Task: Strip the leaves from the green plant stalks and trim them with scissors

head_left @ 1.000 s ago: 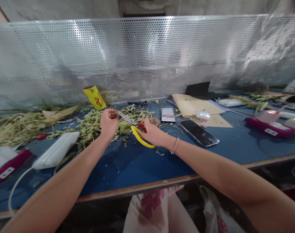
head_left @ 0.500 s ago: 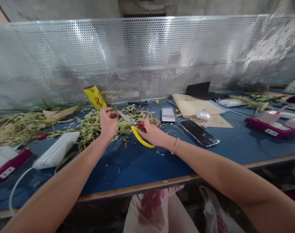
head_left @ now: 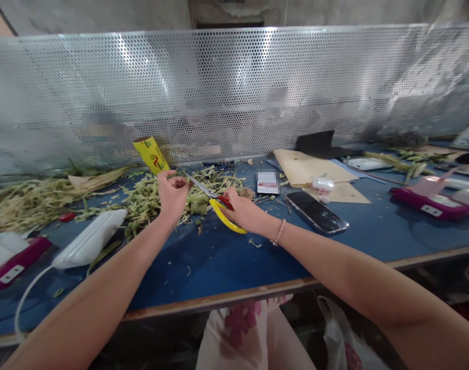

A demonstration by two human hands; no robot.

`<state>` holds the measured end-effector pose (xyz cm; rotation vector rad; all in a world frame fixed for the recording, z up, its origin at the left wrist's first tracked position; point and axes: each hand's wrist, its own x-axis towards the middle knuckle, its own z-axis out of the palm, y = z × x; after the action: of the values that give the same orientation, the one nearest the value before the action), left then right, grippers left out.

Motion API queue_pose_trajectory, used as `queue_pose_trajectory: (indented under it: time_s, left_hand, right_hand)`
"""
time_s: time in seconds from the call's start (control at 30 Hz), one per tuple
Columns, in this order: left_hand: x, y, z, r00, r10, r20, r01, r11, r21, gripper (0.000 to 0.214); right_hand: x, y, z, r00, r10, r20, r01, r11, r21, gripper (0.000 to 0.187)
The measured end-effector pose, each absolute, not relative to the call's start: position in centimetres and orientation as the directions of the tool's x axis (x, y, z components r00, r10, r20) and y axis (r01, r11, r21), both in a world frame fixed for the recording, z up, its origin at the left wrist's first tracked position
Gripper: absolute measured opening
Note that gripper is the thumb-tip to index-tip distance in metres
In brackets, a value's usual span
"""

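Observation:
In my right hand point(head_left: 244, 209) is a pair of scissors point(head_left: 223, 215) with a yellow and a red handle, its blades pointing up and left. My left hand point(head_left: 173, 196) is closed with fingertips pinched close to the blade tips; what it holds is too small to make out. Behind and beneath my left hand lies a heap of pale green plant trimmings point(head_left: 147, 198). A yellow printed tube point(head_left: 151, 154) stands tilted just beyond that hand.
On the blue table point(head_left: 219, 272) are a phone point(head_left: 317, 211), a small case point(head_left: 267, 182), brown paper sheets point(head_left: 304, 169) and a white corded device point(head_left: 90, 239). Purple power strips point(head_left: 431, 203) sit at both sides. A perforated metal screen point(head_left: 234, 92) stands behind.
Almost nothing differs. The scissors' yellow handle has shifted very slightly, and both hands stay in nearly the same place.

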<state>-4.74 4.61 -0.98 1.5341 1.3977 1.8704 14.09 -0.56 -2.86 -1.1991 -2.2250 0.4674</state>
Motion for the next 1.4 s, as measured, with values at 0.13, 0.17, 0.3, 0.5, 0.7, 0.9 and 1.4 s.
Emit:
queue_pose_trajectory:
  time_s: [0.13,0.17,0.3,0.5,0.7,0.9,1.4]
  left_hand:
    - [-4.7,4.5,-1.0,-0.337,0.762,0.553,0.317,-0.461,0.829,0.05]
    - [-4.6,4.4,-1.0,-0.337,0.763,0.552,0.324,-0.456,0.829,0.048]
    - [-4.4,3.9,-0.6,-0.325,0.786,0.526,0.333,-0.426,0.842,0.039]
    - [-4.3,3.9,-0.7,-0.209,0.799,0.563,0.344,-0.479,0.807,0.02]
    - [-4.2,4.1,-1.1,-0.193,0.818,0.542,0.323,-0.469,0.822,0.019]
    - [-4.2,4.4,-1.3,-0.309,0.828,0.467,0.218,-0.417,0.883,0.028]
    - [-5.6,5.6,-0.8,-0.557,0.751,0.355,0.015,-0.418,0.908,0.015]
  right_hand:
    - [14.0,-0.4,-3.0,-0.419,0.852,0.315,0.656,0.524,-0.544,0.025]
    - [14.0,-0.3,-3.0,-0.405,0.861,0.308,0.665,0.509,-0.546,0.025]
    - [14.1,0.0,-2.7,-0.36,0.909,0.209,0.715,0.413,-0.564,0.029]
    - [13.8,-0.7,-2.6,-0.411,0.893,0.184,0.729,0.443,-0.521,0.032]
    - [13.2,-1.4,-2.8,-0.534,0.829,0.168,0.734,0.553,-0.394,0.036]
    - [13.4,-1.1,-2.9,-0.446,0.873,0.196,0.786,0.487,-0.381,0.039]
    - [13.3,-1.0,-3.0,-0.382,0.892,0.24,0.693,0.449,-0.565,0.059]
